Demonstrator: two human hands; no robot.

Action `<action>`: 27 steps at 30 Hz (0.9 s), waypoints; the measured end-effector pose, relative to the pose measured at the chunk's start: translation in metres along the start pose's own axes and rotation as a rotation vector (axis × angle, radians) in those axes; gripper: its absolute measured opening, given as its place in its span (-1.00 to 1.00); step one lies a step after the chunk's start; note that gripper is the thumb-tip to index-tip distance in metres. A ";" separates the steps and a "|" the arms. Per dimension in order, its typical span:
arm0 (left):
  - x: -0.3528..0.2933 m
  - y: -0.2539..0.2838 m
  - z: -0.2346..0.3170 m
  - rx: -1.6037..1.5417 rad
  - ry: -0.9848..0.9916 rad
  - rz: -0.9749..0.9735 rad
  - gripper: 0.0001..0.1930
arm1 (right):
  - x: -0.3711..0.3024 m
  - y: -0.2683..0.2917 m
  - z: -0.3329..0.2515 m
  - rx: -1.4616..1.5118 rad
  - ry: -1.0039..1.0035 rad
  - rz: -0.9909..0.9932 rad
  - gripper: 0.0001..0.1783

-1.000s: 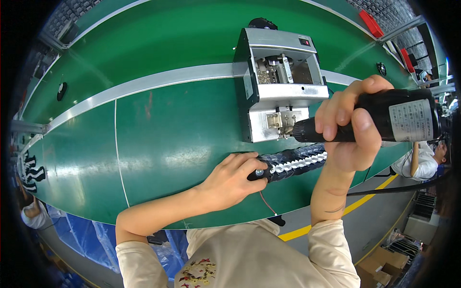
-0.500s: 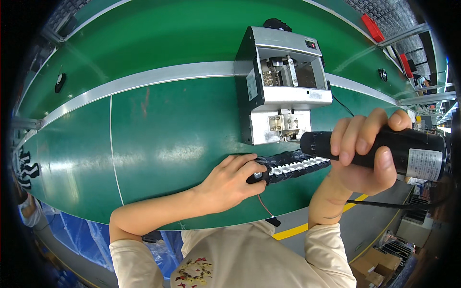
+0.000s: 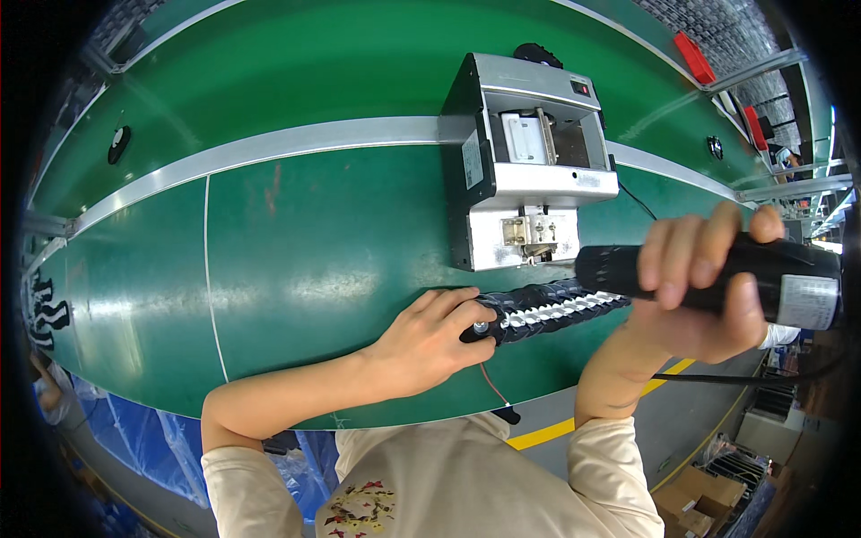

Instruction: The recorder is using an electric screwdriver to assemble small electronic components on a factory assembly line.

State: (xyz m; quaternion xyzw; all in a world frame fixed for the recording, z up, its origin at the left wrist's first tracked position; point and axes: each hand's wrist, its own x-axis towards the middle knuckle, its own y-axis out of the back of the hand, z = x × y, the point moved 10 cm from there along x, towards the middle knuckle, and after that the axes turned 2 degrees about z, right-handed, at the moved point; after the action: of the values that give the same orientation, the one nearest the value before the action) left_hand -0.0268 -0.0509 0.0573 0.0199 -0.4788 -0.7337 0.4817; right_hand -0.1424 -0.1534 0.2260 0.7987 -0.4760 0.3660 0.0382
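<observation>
My right hand (image 3: 704, 278) is wrapped round a black electric screwdriver (image 3: 619, 271), held nearly level. Its thin bit points left, close to the front outlet of a silver and black screw feeder (image 3: 543, 179). Below the feeder, a long black ribbed piece with a white toothed strip (image 3: 560, 311) lies on the green table. My left hand (image 3: 437, 336) grips this piece at its left end, fingers curled over the black end next to a small round silvery spot. A thin red wire (image 3: 491, 384) runs from beneath that end toward the table's near edge.
A metal rail (image 3: 269, 150) crosses the green table (image 3: 305, 242) behind the feeder. Small black objects lie beyond it at left (image 3: 118, 143) and right (image 3: 714, 147). The screwdriver's black cable (image 3: 717, 380) hangs at right. Cardboard boxes (image 3: 704, 493) stand on the floor.
My right hand and the screwdriver have shifted a little to the right, away from the feeder's outlet. Inside the feeder's window, a white part has swung into view. My left hand stays put.
</observation>
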 end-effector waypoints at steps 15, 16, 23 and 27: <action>0.001 0.000 0.002 -0.001 -0.005 0.008 -0.74 | 0.026 0.052 -0.046 -0.101 0.336 0.293 -0.60; 0.001 0.000 0.002 -0.003 -0.009 0.014 -0.74 | 0.020 0.043 -0.054 -0.110 0.336 0.230 -0.57; -0.002 0.001 -0.001 0.015 0.011 0.008 -0.73 | -0.005 0.003 -0.015 -0.050 0.120 0.089 -0.49; 0.001 0.000 0.000 0.007 0.002 0.005 -0.72 | -0.006 0.008 0.014 -0.133 0.027 0.119 -0.50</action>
State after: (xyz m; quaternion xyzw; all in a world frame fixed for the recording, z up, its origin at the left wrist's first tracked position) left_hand -0.0278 -0.0518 0.0580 0.0209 -0.4811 -0.7306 0.4840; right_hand -0.1426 -0.1593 0.2101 0.7597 -0.5452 0.3462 0.0757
